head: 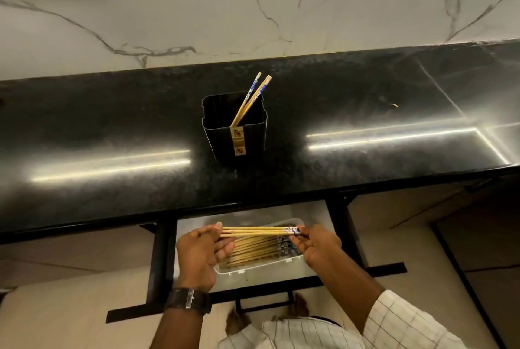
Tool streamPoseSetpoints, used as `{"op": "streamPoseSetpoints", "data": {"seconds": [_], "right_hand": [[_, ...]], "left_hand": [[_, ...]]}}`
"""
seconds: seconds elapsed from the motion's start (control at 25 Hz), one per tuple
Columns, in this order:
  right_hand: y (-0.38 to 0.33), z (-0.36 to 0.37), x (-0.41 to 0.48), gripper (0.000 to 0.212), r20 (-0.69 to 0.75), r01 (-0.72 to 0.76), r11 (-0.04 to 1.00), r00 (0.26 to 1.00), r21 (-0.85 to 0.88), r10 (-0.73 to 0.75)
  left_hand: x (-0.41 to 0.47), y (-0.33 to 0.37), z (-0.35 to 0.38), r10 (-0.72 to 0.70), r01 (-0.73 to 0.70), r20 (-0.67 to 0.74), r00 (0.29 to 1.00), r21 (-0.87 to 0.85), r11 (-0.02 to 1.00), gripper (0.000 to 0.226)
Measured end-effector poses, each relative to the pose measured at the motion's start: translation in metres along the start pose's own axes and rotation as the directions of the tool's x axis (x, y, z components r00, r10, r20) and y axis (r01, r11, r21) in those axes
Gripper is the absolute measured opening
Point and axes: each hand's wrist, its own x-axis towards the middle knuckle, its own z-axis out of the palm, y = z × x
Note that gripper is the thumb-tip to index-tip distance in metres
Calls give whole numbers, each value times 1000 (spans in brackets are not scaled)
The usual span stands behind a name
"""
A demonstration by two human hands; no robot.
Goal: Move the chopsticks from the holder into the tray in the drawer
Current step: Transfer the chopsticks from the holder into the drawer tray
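Note:
A black square holder (pixel 235 134) stands on the dark counter with two wooden chopsticks (pixel 251 101) leaning in it, blue-patterned ends up. Below the counter an open drawer holds a white tray (pixel 261 265) with several chopsticks (pixel 259 250) lying in it. Just above the tray, a small bundle of chopsticks (pixel 259 231) is held level: my left hand (pixel 204 253) pinches the plain tips and my right hand (pixel 315 247) pinches the blue-patterned ends.
The black granite counter (pixel 112 129) runs across the view, with a marble wall (pixel 253 5) behind. A small scrap (pixel 395 105) lies on the counter at right. The drawer's black frame and handle (pixel 264 296) jut toward me; my feet show below.

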Motion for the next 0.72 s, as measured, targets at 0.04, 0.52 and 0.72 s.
{"op": "streamPoseSetpoints", "data": {"seconds": [0.04, 0.52, 0.72], "right_hand": [[6, 2, 3, 22, -3, -25, 1000, 1000, -12, 25], [23, 20, 53, 21, -203, -248, 958, 955, -145, 217], [13, 31, 48, 20, -216, -236, 956, 956, -172, 197]], "left_hand": [[-1, -8, 6, -37, 32, -34, 999, -133, 991, 21], [53, -59, 38, -514, 274, -335, 790, -558, 784, 34], [61, -62, 45, -580, 316, -314, 751, -601, 734, 42]]}}
